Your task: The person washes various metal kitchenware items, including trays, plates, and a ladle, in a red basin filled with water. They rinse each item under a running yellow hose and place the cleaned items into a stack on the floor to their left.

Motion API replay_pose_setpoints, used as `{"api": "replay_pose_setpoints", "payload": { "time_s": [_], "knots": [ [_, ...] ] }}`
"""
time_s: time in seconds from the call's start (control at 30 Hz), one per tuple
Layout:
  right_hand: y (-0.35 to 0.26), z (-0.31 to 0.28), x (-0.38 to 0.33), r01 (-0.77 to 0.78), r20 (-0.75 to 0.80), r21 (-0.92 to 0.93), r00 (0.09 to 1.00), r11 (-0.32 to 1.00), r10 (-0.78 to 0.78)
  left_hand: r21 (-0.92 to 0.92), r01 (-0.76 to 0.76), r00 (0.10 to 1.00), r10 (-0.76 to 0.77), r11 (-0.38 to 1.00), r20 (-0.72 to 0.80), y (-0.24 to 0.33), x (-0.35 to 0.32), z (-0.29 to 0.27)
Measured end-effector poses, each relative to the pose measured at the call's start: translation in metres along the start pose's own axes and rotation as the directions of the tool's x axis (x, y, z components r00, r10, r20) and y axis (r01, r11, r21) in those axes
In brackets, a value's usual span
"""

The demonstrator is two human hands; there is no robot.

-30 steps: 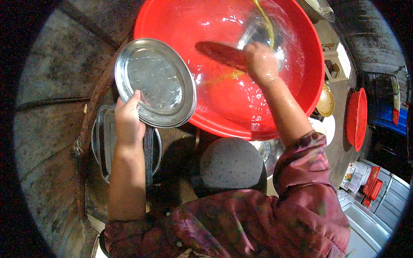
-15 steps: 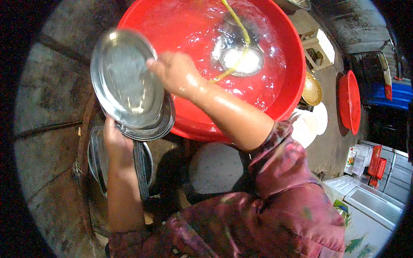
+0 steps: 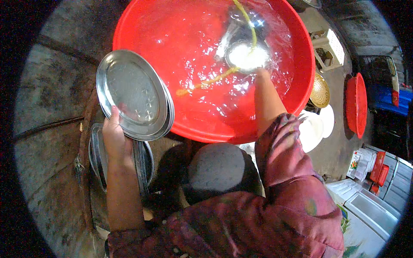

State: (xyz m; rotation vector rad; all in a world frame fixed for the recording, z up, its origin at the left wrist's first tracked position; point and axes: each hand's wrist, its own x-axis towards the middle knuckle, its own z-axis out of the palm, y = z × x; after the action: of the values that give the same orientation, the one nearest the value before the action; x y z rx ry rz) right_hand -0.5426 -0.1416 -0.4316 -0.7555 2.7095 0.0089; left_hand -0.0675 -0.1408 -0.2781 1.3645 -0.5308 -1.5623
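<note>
My left hand [image 3: 117,139] grips a stack of oval metal plates [image 3: 131,92] by the lower rim, thumb across the top plate's edge. The stack is tilted at the left side of a large red basin [image 3: 206,135] of water. Over the basin, my right hand [image 3: 262,75] reaches down beside a shiny metal plate [image 3: 247,56] under the water; glare and water hide its fingers. A yellow hose [image 3: 247,19] runs into the water across that plate, and its other end lies to the left.
Below my left hand stands more metalware [image 3: 98,148]. At the right are a cream plastic stool [image 3: 333,49], a gold woven-looking basket [image 3: 319,91], white dishes [image 3: 310,131] and another red basin [image 3: 356,105]. A dark rounded surface [image 3: 216,167] lies before me.
My right hand has left the top of the plate stack and moved right, down into the basin water. The stack in my left hand has tilted slightly and sunk a little.
</note>
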Motion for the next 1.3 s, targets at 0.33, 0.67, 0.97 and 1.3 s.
{"api": "replay_pose_setpoints", "payload": {
  "time_s": [0.33, 0.67, 0.97, 1.3],
  "knots": [
    [0.0, 0.016, 0.007, 0.207, 0.17, -0.413, 0.974, 0.887, -0.148, 0.106, 0.038, 0.999, -0.041, 0.994, 0.026, -0.003, 0.006, -0.01],
    [0.078, -0.068, 0.056, 0.069, -0.197, -0.121, 0.976, 0.99, -0.092, 0.144, -0.005, 0.998, 0.014, 0.99, -0.058, 0.006, -0.001, 0.012],
    [0.031, -0.205, -0.019, 0.221, -0.313, -0.404, 0.878, 0.888, -0.361, 0.12, -0.052, 0.997, 0.044, 0.991, 0.068, 0.011, 0.005, -0.009],
    [0.029, -0.247, -0.051, 0.115, -0.288, -0.425, 0.923, 0.898, -0.255, 0.017, -0.069, 0.998, 0.069, 0.997, 0.005, 0.032, 0.008, -0.02]
  ]
}}
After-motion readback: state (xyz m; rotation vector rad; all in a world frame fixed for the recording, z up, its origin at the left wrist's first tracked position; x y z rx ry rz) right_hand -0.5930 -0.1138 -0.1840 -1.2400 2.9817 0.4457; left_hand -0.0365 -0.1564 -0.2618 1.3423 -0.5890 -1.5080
